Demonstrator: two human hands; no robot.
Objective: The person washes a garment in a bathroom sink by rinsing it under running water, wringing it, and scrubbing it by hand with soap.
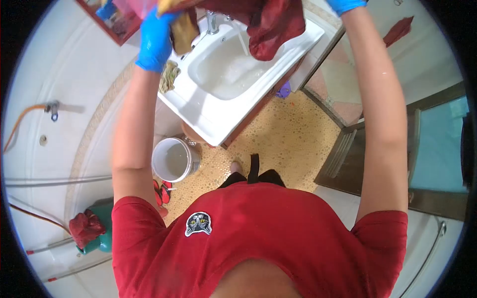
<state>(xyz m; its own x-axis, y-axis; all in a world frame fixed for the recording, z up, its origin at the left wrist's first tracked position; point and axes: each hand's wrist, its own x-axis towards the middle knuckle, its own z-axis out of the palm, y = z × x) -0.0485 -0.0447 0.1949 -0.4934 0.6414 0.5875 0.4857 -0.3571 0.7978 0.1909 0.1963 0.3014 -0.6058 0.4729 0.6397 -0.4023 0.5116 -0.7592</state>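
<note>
L hand (155,39), blue-gloved, is apparently pinching the yellow-tan end (184,35) of a dark red cloth (276,30), same pc or a 2nd one unclear; R hand (346,4) is mostly running out of frame at the top, so can't tell if it's holding anything. Cloth is hanging in folds over the far part of the white sink (213,119), above foamy water (243,69). It's looking soft, floppy & not fragile, prob. light but heavier/slicker w/ gloves if wet, so bunched edges or corners are seeming the best hold, 1 per hand.
</note>
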